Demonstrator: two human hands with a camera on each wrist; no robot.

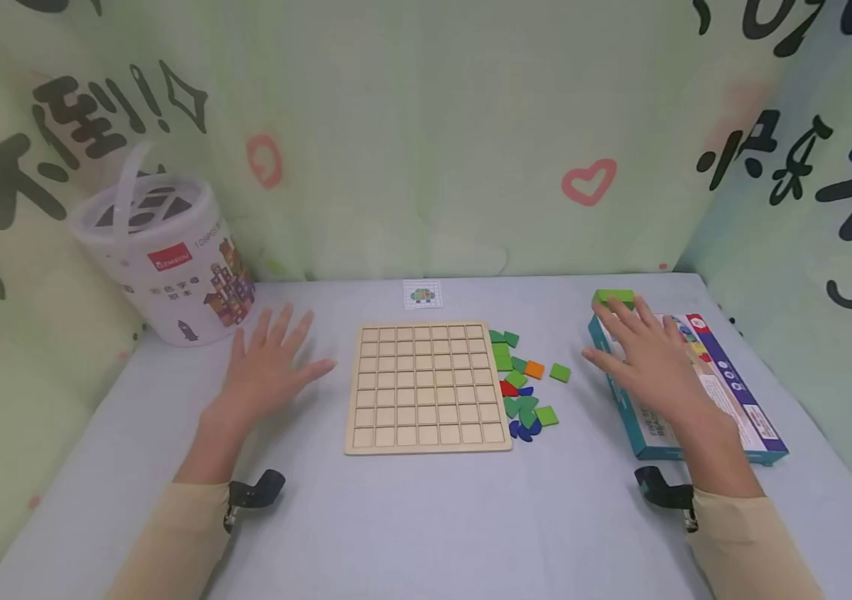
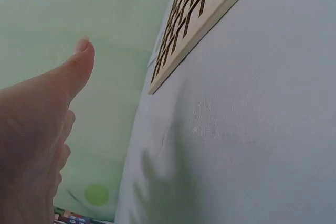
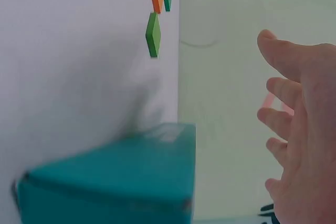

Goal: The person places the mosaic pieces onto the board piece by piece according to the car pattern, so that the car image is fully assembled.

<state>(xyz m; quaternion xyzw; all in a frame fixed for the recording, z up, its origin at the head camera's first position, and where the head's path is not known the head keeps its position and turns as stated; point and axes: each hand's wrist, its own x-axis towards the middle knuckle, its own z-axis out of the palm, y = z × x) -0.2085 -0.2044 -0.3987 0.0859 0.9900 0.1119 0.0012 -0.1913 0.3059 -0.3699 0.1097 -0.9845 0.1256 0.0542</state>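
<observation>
My left hand (image 1: 264, 371) hovers over the table left of the wooden grid board (image 1: 428, 387), fingers spread and nothing held. The left wrist view shows its thumb (image 2: 79, 66) apart from the board's edge and a shadow below. On the right, my right hand (image 1: 647, 358) is spread above a teal-edged flat box (image 1: 741, 392), holding nothing. A green block (image 1: 615, 295) shows just beyond its fingertips. Between board and box lies a loose heap of small coloured pieces, among them an orange square (image 1: 534, 369), a green square (image 1: 559, 372) and dark blue pieces (image 1: 525, 432).
A white bucket (image 1: 163, 258) with a handle and printed blocks stands at the back left. A small picture card (image 1: 422, 294) lies behind the board. Printed curtains (image 1: 426, 142) enclose the white table (image 1: 426, 525) at the back and sides.
</observation>
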